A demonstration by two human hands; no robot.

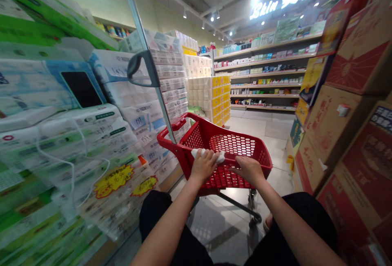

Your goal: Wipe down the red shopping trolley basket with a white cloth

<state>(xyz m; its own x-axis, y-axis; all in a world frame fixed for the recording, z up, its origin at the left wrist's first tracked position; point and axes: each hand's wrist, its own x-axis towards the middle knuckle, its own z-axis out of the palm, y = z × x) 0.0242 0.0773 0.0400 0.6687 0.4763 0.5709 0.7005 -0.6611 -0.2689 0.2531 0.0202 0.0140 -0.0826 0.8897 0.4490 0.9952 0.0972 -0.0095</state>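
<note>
A red plastic shopping cart [220,176] with perforated basket walls stands sideways before my knees. My left hand [204,164] presses a crumpled white cloth [219,157] against the near top rim, its fingers bent over the cloth. Farther right along that rim, my right hand [249,170] hooks its fingers over the edge, with the thumb on the outer side. From the cart's left end rises a tall metal pole [133,4] with a grey loop handle [142,69] partway up. Inside, the visible part of the basket shows only bare red mesh.
Stacked tissue packs [104,135] crowd the left side, with a dark-screened device [80,89] and a white cable [72,176] on them. Cardboard cartons [333,123] are piled at right. Beyond the tiled aisle [251,125] stand stocked shelves [263,76].
</note>
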